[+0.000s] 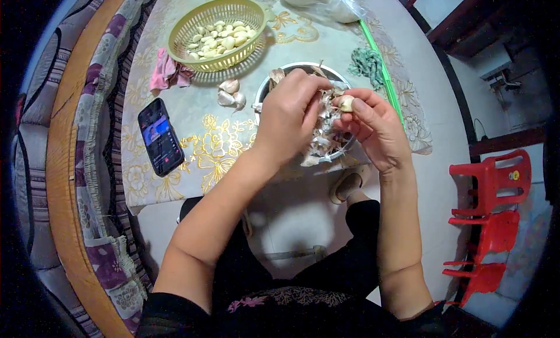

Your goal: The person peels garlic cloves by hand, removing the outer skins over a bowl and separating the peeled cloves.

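Note:
Between the thumb and fingers of my right hand (378,128) is a garlic clove (346,103), pale and at least partly bare. My left hand (290,115) is closed right beside it, fingers curled; what they pinch, if anything, is hidden. Both hands are over a round bowl (300,65) heaped with papery garlic skins (324,141). A few unpeeled garlic pieces (231,99) lie on the tablecloth left of the bowl. Farther back, a yellow-green plastic basket (179,37) holds many peeled garlic cloves (226,41).
A phone (158,137) with a lit screen lies at the left, near a pink cloth (165,69). Back right are a clear plastic bag (321,4), a green mesh bundle (367,66) and a green strip (392,92). Red plastic chairs (496,180) stand on the floor at right.

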Demonstrator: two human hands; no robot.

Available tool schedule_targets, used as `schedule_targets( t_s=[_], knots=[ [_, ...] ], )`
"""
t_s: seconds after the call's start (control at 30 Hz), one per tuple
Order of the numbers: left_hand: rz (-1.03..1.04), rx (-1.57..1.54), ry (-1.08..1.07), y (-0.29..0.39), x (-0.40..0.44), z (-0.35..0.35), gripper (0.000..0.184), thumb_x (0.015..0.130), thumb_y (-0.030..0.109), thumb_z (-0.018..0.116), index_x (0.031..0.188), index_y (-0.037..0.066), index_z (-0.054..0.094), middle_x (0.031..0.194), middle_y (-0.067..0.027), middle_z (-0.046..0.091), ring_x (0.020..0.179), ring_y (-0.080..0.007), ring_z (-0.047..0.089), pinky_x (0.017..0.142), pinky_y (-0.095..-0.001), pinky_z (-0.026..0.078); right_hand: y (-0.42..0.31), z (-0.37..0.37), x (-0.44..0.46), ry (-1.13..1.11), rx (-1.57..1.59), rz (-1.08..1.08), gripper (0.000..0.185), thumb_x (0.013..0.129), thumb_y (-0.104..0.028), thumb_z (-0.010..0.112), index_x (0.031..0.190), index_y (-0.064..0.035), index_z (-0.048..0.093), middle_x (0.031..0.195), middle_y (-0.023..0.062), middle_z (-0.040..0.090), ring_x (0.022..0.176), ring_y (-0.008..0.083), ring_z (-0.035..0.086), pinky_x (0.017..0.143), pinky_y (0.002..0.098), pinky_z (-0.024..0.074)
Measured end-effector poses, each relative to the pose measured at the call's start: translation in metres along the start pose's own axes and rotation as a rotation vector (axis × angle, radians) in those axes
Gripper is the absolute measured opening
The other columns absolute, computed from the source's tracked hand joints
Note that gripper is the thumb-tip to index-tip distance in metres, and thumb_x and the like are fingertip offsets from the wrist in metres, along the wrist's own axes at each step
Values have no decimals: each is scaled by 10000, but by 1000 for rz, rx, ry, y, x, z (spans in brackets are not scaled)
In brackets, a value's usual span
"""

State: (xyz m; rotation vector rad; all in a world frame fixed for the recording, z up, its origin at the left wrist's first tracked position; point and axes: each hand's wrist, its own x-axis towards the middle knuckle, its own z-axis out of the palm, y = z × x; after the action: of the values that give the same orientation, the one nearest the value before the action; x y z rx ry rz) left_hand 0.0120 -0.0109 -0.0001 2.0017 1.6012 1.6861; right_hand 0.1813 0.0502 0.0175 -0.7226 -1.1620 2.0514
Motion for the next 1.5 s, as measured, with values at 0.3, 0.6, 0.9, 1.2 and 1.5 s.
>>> schedule_targets(
  t_s=[0.3,0.6,0.9,1.2,1.5],
  knots=[
    [-66,-172,46,14,0,6,272,742,-49,590,1003,21,558,819,-127,561,717,-284,584,616,-374,472,7,4,2,98,-40,-36,227,862,-126,638,1040,-5,565,918,88,650,770,148,645,743,280,548],
    [86,56,-3,10,-2,3,311,740,-25,600,1037,43,539,819,-134,523,705,-298,564,599,-374,464,18,12,0,129,-28,-48,190,864,-126,637,1004,-26,555,868,72,643,756,139,638,693,244,529],
    [-260,-160,93,-2,4,-4,296,795,-21,577,1087,27,559,802,-55,557,681,-110,549,606,-242,465,-9,8,-10,-290,3,128,514,821,-182,685,1234,1,439,904,114,643,666,171,637,651,293,551],
    [-103,-51,51,-3,3,-2,143,788,-32,565,915,18,608,814,-125,551,712,-253,575,624,-334,464,1,-1,0,-41,95,-23,367,862,-151,632,1170,1,503,1002,119,642,792,157,641,785,312,550],
    [-105,-210,69,17,0,5,252,739,-47,602,982,14,573,816,-130,560,727,-258,597,626,-346,481,4,0,0,36,30,-21,265,858,-99,631,1086,6,545,982,101,636,829,172,645,788,301,545]
  ],
)
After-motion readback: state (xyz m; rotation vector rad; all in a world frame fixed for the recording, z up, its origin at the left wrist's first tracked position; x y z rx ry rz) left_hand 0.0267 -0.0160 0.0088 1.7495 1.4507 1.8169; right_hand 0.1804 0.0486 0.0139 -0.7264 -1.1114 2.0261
